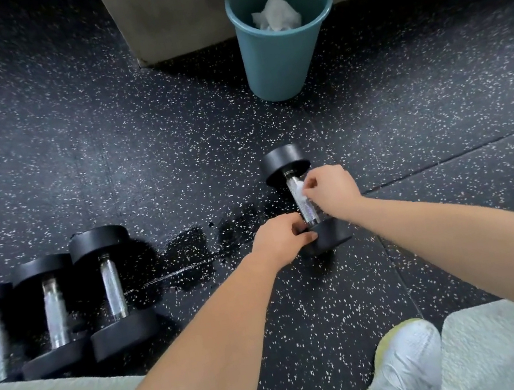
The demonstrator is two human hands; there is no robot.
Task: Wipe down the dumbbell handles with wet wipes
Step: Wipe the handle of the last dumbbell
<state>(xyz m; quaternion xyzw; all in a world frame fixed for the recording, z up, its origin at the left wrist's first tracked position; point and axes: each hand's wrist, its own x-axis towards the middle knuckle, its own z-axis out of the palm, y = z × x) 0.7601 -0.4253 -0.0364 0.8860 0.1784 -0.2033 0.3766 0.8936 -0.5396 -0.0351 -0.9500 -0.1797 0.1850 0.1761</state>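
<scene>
The dumbbell (304, 200) lies on the floor (437, 94) ahead of the person, its length running away from them. The right hand (333, 188) pinches a wipe (297, 190) against the handle (305, 207). The left hand (277, 242) curls round the edge of the near head (330, 237), apparently steadying it.

The dumbbell is probably heavy and rigid, and its round heads would let it roll, so holding one head looks sensible. The handle seems knurled metal: it should take firm rubbing but may snag or shred the wipe, which is soft, thin and damp. Wrapping the wipe round the bar between the heads looks like the best way to wipe it.

Three more dumbbells (53, 313) lie side by side well to the left. A wet patch (196, 250) darkens the floor between them and the hands and could be slippery. A bin (280, 63) holding used wipes (277, 16) stands beyond, against a block (182, 12). A shoe (407, 371) sits near the bottom edge. Nothing blocks the handle.
</scene>
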